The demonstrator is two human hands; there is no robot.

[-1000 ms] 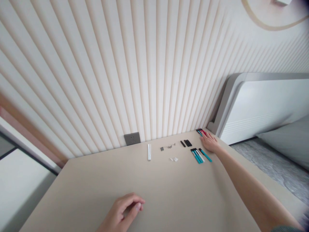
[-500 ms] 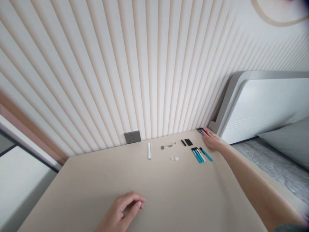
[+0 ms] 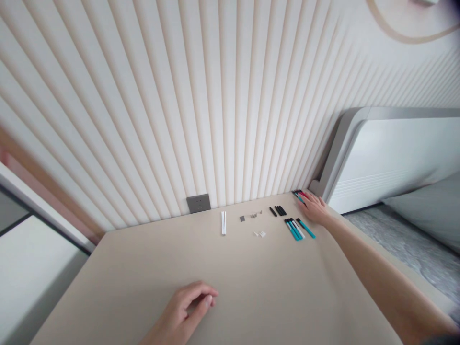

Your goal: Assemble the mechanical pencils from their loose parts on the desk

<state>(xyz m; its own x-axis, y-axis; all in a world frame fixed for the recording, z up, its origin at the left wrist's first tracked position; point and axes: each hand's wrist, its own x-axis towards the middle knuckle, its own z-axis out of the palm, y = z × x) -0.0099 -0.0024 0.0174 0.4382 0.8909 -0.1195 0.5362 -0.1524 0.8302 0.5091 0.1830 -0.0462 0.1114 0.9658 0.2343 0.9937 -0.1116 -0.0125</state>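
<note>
My left hand (image 3: 192, 306) rests at the front of the table, fingers curled round to the thumb tip, with nothing visible in it. Out at the far right corner, my right hand (image 3: 312, 207) lies with fingers stretched over a group of slim pen-like parts (image 3: 297, 195), dark, blue and red. Its fingers cover some of these, and whether it grips one is hidden. Just in front of that hand are several teal and white barrels with black ends (image 3: 294, 230) and a separate teal one (image 3: 306, 228). Short black caps or sleeves (image 3: 280, 211) lie left of it.
Thin white rods (image 3: 223, 223) lie near the back edge of the beige table (image 3: 143, 268). Small metal pieces (image 3: 253, 215), a grey piece (image 3: 242, 218) and small white pieces (image 3: 260, 234) are beside them. A socket (image 3: 199, 203) sits on the ribbed wall; a bed (image 3: 395, 163) adjoins at right.
The view has shifted slightly. My right hand stays over the parts in the corner, its fingers moved a little; my left hand keeps its curled pose.
</note>
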